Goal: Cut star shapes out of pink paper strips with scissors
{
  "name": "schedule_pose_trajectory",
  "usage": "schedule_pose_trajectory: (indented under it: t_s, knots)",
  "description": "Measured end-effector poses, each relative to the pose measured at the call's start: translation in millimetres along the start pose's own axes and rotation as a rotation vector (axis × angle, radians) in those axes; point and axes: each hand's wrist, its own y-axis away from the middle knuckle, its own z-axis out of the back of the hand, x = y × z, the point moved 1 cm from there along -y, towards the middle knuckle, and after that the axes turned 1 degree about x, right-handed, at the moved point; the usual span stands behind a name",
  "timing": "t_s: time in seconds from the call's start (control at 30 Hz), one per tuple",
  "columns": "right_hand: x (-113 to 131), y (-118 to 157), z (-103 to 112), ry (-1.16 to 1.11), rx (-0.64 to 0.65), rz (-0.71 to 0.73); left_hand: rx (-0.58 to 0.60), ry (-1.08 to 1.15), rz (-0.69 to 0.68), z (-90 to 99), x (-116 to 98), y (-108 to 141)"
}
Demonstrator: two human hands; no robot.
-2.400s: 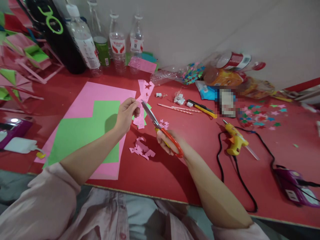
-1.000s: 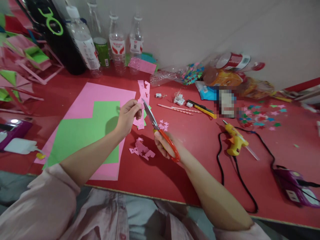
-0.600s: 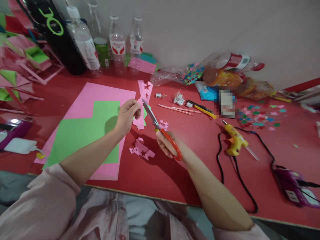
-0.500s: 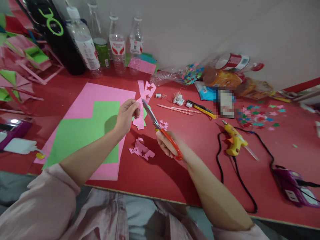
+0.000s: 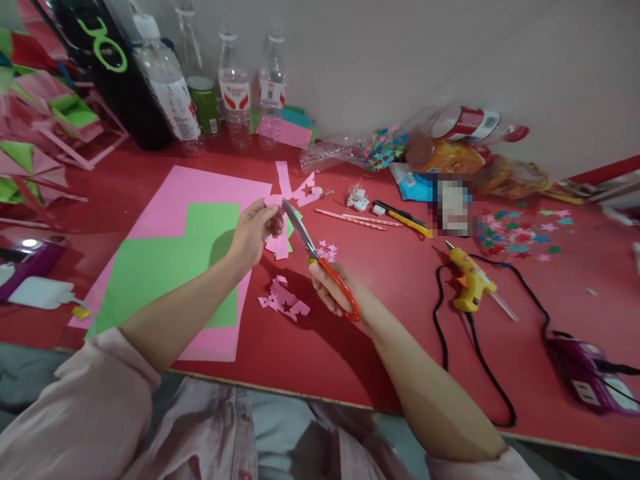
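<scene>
My left hand point(image 5: 259, 230) pinches a small piece of pink paper point(image 5: 273, 199) above the table. In my right hand point(image 5: 327, 288) are scissors point(image 5: 303, 233) with red-orange handles, their blades pointing up and left, with the tips at the paper's right edge. A pink scrap with star-shaped cutouts point(image 5: 305, 192) lies just beyond the blade tips. Small pink stars point(image 5: 328, 251) rest beside the blades. Nearer me is another pile of cut pink scraps point(image 5: 286, 299). Pink and green strips point(image 5: 279, 248) lie partly hidden under my left fingers.
Large green point(image 5: 165, 280) and pink sheets point(image 5: 210, 180) lie to the left. Bottles point(image 5: 235, 100) stand along the wall. Pencils point(image 5: 350, 219), a box cutter point(image 5: 410, 223), a yellow glue gun point(image 5: 470, 280) with its black cord, and scattered colored stars point(image 5: 525, 233) are on the right.
The star-cut pink scrap has come away from the piece in my left hand and dropped to the table, further right. Both hands have barely moved.
</scene>
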Motion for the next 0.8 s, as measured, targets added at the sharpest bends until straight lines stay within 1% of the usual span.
schedule_pose_trajectory:
  t_s: [0.1, 0.37, 0.53, 0.7, 0.8]
  knots:
    - [-1.1, -0.5, 0.1, -0.027, 0.025, -0.013, -0.03, 0.001, -0.002, 1.4, -1.5, -1.2]
    - [0.5, -0.8, 4.0, -0.016, 0.09, -0.049, -0.051, -0.002, -0.032, 2.1, -2.6, -2.0]
    - [1.3, 3.6, 4.7, 0.022, 0.086, 0.06, -0.033, -0.015, -0.065, 1.7, -4.5, -1.3]
    - [2.4, 5.0, 3.8, 0.074, 0.102, 0.03, -0.018, -0.029, -0.052, 0.2, -6.0, -0.2]
    - [2.7, 5.0, 4.2, 0.073, 0.097, 0.05, -0.013, -0.025, -0.058, -0.2, -6.5, 0.0]
